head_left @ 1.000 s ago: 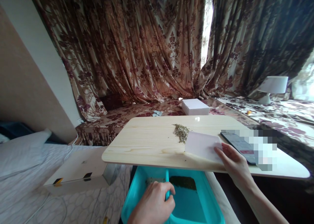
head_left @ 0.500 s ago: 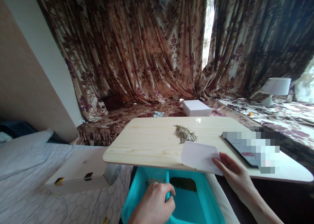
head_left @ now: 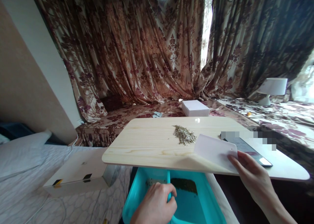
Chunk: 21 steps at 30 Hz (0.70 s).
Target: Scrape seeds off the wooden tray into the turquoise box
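My right hand (head_left: 255, 175) pinches a thin white plastic scraper (head_left: 216, 152) by its right end, tilted above the front part of the wooden tabletop (head_left: 142, 145). Left of the scraper lies a loose heap of small green and whitish grains (head_left: 183, 134), apart from it. Below the table's front edge, my left hand (head_left: 157, 202) is closed over the divider of a turquoise two-part box (head_left: 211, 198). Dark green grains (head_left: 183, 184) lie in the box's right compartment. Pale grains (head_left: 155, 182) show in the left one, partly hidden by my hand.
A tablet (head_left: 250, 150), partly blurred out, lies on the table's right side. Behind the table sits a white box (head_left: 195, 108). A larger white carton (head_left: 78, 171) rests on the bed at left. A lamp (head_left: 274, 88) stands far right, before patterned curtains (head_left: 147, 54).
My right hand has moved right and lifted the scraper from the table's front edge, away from the heap. My left hand stays on the box's divider.
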Motion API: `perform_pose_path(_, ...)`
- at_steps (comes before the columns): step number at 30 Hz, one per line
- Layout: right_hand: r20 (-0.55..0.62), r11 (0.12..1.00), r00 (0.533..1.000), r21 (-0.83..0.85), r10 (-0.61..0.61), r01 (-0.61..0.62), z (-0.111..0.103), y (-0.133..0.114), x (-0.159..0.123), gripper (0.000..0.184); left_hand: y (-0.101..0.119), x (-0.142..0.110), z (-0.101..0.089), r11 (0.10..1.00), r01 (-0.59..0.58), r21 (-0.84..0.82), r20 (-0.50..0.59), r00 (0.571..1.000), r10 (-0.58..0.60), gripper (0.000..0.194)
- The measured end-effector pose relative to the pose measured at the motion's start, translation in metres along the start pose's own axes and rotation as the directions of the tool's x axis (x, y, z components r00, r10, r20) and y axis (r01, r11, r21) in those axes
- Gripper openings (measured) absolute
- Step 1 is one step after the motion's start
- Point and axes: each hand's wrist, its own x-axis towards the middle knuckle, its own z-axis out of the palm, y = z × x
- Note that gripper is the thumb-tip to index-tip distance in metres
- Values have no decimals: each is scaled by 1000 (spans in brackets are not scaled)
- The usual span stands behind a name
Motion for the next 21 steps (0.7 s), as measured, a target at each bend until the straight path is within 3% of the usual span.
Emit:
perform_pose_path(6, 56, 998, 996, -5, -65, 66, 17, -7, 22, 29, 5, 0, -1, 1000, -13, 20, 13, 1000, 12, 32)
perform_pose_path(12, 90, 997, 993, 47, -72, 68, 37, 5, 33, 35, 4, 1, 1, 1000, 3, 23, 31, 1000, -3, 33)
perform_pose_path(21, 107, 999, 993, 25, -47, 44, 36, -3, 26, 28, 13, 4, -1, 998, -32, 63, 24, 999, 30, 31)
